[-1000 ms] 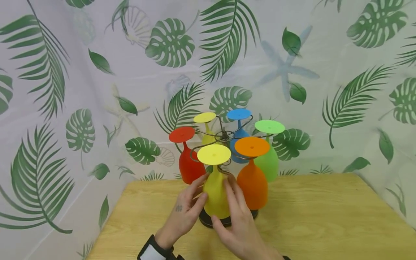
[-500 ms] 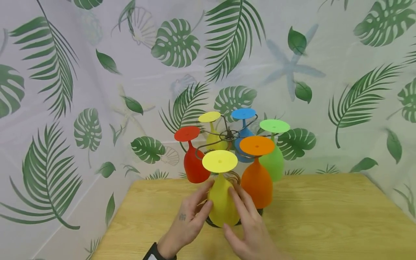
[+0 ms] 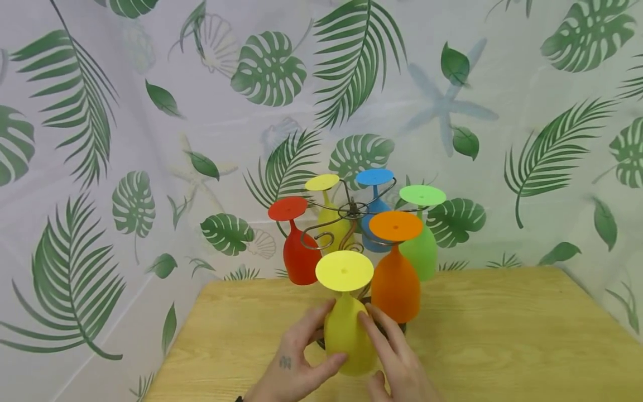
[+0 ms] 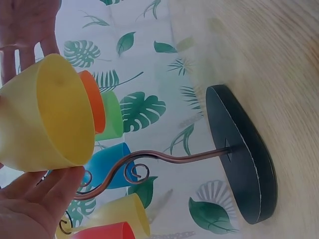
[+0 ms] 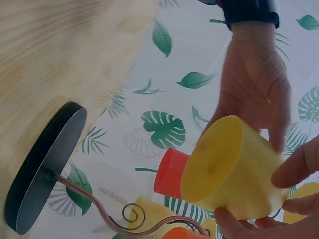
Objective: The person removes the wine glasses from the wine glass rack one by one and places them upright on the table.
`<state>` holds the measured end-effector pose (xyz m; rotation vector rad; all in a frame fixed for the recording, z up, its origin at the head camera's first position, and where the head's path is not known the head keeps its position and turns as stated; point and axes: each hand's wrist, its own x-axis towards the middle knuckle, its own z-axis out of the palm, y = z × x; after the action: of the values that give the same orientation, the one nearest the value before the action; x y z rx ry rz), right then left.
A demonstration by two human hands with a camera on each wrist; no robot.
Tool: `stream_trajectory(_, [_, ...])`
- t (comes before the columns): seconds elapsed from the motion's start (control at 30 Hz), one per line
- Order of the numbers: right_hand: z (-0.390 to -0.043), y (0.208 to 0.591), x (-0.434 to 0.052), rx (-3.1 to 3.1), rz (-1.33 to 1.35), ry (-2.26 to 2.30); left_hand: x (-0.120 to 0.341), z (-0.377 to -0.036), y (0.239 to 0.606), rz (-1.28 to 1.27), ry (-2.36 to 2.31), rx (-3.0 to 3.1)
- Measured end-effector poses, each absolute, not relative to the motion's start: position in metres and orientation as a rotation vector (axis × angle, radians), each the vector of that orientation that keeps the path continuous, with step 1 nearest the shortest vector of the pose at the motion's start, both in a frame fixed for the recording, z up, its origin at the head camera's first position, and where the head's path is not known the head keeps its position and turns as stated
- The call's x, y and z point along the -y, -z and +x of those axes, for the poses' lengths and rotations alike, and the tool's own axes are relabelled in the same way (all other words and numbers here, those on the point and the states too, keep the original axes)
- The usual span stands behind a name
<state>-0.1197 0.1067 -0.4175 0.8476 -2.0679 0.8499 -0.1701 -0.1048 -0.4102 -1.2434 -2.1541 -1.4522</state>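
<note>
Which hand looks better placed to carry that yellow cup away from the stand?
Probably the left hand: its thumb and fingers wrap the yellow cup. The right hand also grips it.

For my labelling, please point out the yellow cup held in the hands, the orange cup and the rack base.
yellow cup [image 3: 346, 338], head view, on the bowl between the hands
orange cup [image 3: 395, 290], head view, on the bowl
rack base [image 4: 239, 154], left wrist view, on the dark disc's underside

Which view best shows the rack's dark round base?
The left wrist view: the base shows nearly whole, edge and underside, with the copper stem joining it. The right wrist view shows it too, at the frame's edge. In the head view the yellow goblet and both hands mostly hide it.
</note>
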Motion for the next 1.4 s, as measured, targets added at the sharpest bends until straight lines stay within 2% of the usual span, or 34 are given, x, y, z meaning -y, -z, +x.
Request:
stream_trajectory(0.47, [-0.128,0.424,-0.132,2.044,0.948,-0.427,0.109,-0.159,0.409,-1.142,1.585,2.409])
stream_trajectory(0.67, [-0.129,0.427,-0.134,1.995,1.002,-0.405,0.112,-0.155,0.406,-1.082,1.541,2.489])
stream_trajectory(0.9, [-0.132,0.426,-0.136,1.959,1.110,-0.334,0.118,-0.153,0.412,-1.139,1.593,2.436])
stream_trajectory(1.4, [-0.135,0.418,-0.146,1.924,1.325,-0.456,0.118,-0.143,0.394,-1.113,2.108,2.519])
